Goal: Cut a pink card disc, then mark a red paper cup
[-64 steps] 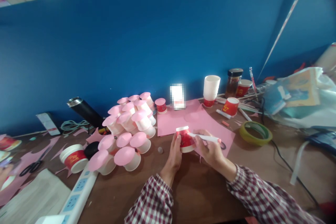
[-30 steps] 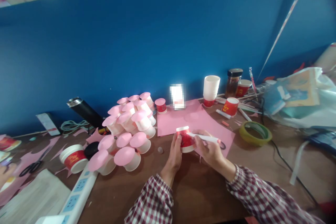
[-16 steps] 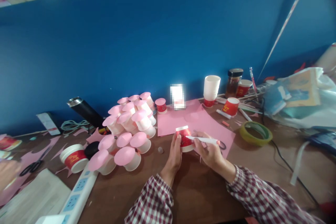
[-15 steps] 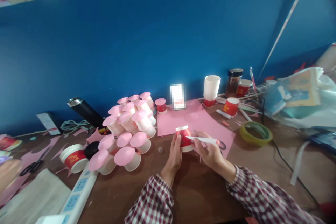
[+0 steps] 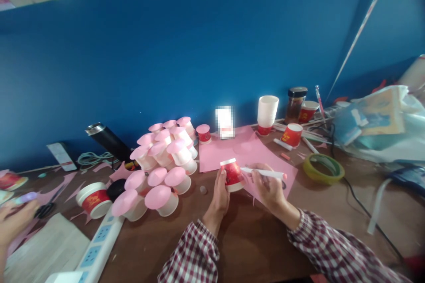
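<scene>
While a blue wall fills the top of the frame, I see the brown bench across the bottom, pink paper right of centre and pink-topped cups left of centre. Just below mid-frame, my left hand clasps a tilted red cup, while my right hand pinches a white marker to the right of it; whether the tip touches the cup, I cannot tell from here.
</scene>
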The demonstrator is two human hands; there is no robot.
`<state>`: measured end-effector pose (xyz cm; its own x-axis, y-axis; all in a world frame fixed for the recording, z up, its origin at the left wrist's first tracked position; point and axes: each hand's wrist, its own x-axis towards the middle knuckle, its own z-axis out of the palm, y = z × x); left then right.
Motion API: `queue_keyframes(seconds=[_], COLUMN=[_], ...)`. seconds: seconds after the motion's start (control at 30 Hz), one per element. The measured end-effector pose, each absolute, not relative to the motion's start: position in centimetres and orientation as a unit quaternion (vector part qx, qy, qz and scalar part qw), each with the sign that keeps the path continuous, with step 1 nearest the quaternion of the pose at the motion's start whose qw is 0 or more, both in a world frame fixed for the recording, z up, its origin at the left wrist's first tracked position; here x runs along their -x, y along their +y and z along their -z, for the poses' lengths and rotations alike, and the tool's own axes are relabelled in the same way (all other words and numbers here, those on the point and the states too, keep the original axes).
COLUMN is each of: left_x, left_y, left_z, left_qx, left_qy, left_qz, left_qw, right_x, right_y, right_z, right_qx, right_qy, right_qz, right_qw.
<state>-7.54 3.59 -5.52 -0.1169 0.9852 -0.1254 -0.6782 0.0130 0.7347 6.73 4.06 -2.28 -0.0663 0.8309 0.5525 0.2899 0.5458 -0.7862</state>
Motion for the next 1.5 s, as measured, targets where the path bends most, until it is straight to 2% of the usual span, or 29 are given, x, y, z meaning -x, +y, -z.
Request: queue_keyframes(seconds=[0.33, 0.67, 0.83, 1.23, 1.5], left_x=[8.1, 8.2, 8.4, 9.0, 9.3], left_y=[3.7, 3.9, 3.9, 4.1, 4.2], left_z=[4.6, 4.4, 4.4, 4.4, 4.8], left_qx=[-0.167, -0.181, -0.197, -0.189, -0.220], left_qy=[0.327, 0.312, 0.306, 0.308, 0.310], left_qz=[-0.662, -0.659, -0.663, -0.689, -0.703], left_qw=[0.654, 0.660, 0.655, 0.628, 0.601], right_x=[-6.4, -6.5, -6.3, -5.6, -5.5], right_y=[4.0, 4.1, 4.2, 3.8, 3.9], right_z=[3.3, 3.6, 4.0, 3.7, 4.6], right_qx=[0.392, 0.393, 0.360, 0.356, 0.335], right_qy=[-0.663, -0.665, -0.648, -0.737, -0.763], right_qz=[-0.281, -0.280, -0.319, -0.275, -0.263], right_qw=[0.573, 0.570, 0.591, 0.504, 0.486])
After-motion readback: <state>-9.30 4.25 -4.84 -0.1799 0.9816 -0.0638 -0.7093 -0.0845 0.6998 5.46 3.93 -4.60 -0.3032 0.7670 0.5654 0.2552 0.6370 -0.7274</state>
